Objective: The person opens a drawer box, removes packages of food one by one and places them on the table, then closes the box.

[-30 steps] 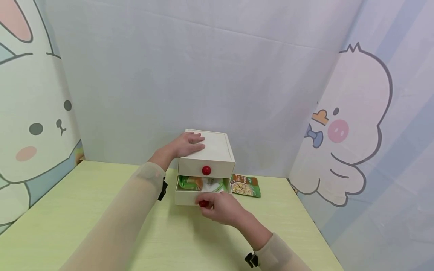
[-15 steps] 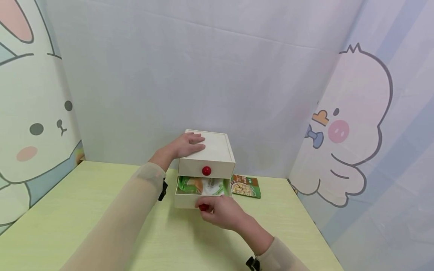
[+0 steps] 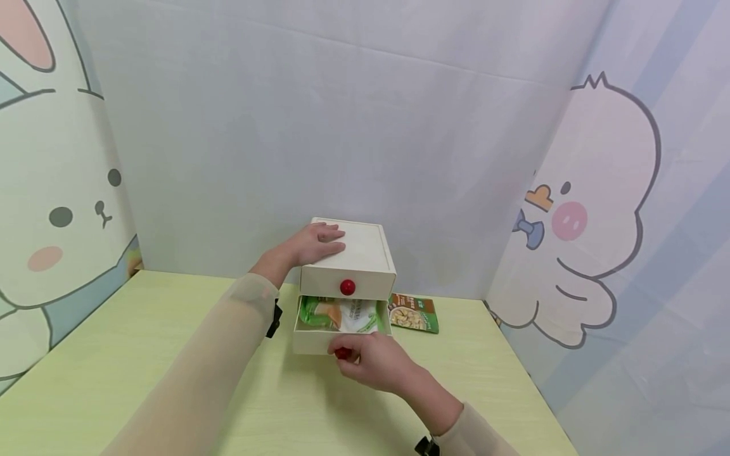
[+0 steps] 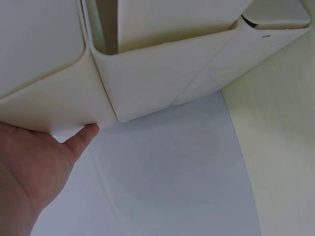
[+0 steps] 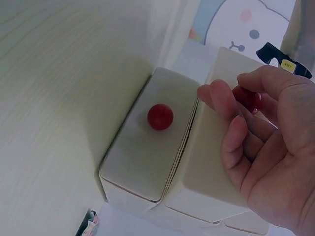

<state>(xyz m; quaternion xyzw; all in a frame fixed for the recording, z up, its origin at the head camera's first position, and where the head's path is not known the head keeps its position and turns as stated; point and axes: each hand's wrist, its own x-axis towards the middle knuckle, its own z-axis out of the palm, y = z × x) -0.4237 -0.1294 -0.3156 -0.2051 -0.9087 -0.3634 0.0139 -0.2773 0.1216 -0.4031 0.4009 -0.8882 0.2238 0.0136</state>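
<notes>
A white drawer box (image 3: 365, 244) stands at the back of the table. My left hand (image 3: 312, 243) lies on its top with fingers spread; in the left wrist view the thumb (image 4: 83, 139) touches the box edge. Below the top drawer, a drawer (image 3: 313, 342) is pulled out. My right hand (image 3: 376, 361) pinches its red knob (image 5: 247, 98) between curled fingers and thumb. Inside lies a green, orange and white packet (image 3: 353, 314). The top drawer has its own red knob (image 3: 347, 287) and is closed. In the right wrist view, a lower closed drawer also has a red knob (image 5: 160, 117).
A green and brown pouch (image 3: 413, 313) with a picture of nuts lies on the pale yellow-green table (image 3: 473, 380), right of the box. A pale curtain (image 3: 342, 126) hangs behind, with cartoon-printed curtains (image 3: 599, 177) at both sides.
My right hand has drawn the drawer slightly further out towards me, showing more of the packet. The left hand has stayed on top of the box.
</notes>
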